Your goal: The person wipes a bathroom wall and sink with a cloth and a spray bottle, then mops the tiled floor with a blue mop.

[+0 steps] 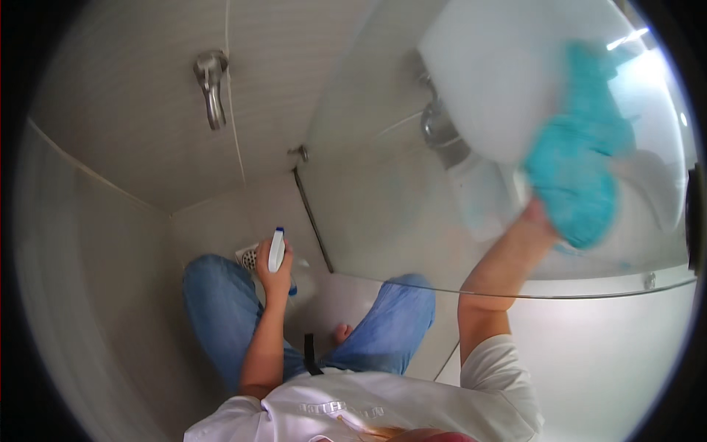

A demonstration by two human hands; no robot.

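My left hand (273, 281) is closed around a spray bottle (277, 252) with a white trigger head and blue tip, held low between my knees. Out to the right, my right hand (540, 211) presses a teal cloth (574, 180) to the clear glass panel (383, 214). Motion blurs the cloth, and it covers most of my fingers. A fainter teal patch above it looks like its reflection in the glass.
A metal tap (212, 88) juts from the tiled wall (147, 66). A round floor drain (249, 258) lies beside my left hand. Through the glass, a white toilet (501, 66) and a metal fitting (442, 129) show. The panel's lower edge crosses my right arm.
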